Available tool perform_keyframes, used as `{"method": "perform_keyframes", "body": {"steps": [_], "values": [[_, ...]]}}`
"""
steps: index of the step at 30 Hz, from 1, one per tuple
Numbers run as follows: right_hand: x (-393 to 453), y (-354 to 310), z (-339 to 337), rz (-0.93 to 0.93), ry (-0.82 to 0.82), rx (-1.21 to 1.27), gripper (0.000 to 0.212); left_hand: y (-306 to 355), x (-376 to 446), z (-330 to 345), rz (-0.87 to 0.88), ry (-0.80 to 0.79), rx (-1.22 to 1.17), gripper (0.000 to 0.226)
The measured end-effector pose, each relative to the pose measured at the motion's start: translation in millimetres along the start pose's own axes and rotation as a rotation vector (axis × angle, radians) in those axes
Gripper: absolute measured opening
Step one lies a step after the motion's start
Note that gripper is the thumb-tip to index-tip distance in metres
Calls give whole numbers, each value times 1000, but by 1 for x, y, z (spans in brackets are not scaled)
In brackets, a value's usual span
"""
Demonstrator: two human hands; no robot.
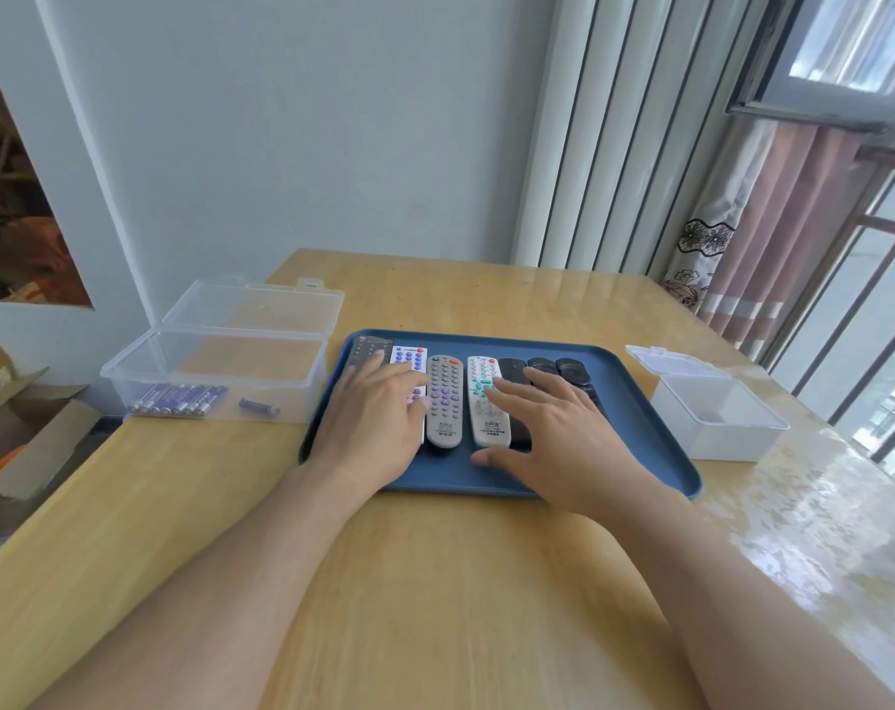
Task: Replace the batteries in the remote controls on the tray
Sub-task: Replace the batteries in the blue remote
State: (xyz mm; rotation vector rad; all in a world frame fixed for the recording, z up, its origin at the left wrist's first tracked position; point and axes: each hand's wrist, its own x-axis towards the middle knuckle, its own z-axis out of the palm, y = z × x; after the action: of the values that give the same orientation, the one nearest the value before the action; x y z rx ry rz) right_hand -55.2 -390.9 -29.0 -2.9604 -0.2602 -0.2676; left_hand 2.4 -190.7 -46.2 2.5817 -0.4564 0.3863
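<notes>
A pale wooden table (pixel 435 581) with a glossy right edge stands against a white wall beside a barred window and curtain. Over the blue tray (pixel 655 443), the left hand (pixel 379 417) and right hand (pixel 553 433) lie flat, fingers straight and spread, resting on seven remote controls (pixel 444 402) and gripping none. At the left edge a clear box (pixel 215 374) holds batteries (pixel 179 399); a white box (pixel 717 412) sits at the right edge.
</notes>
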Motion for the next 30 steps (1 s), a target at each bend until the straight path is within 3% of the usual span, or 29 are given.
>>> {"method": "perform_keyframes", "body": {"steps": [8, 18, 24, 30], "values": [[-5, -7, -7, -94, 11, -36, 56, 1, -1, 7, 76, -17, -27, 27], [-25, -22, -30, -121, -62, -162, 53, 1, -1, 6, 45, -16, -82, 26], [-24, -24, -26, -103, -96, -33, 56, -1, 1, 10, 23, -13, -108, 25], [-23, -31, -21, -105, -110, -72, 54, -3, 2, 11, 15, -3, -122, 23]]}}
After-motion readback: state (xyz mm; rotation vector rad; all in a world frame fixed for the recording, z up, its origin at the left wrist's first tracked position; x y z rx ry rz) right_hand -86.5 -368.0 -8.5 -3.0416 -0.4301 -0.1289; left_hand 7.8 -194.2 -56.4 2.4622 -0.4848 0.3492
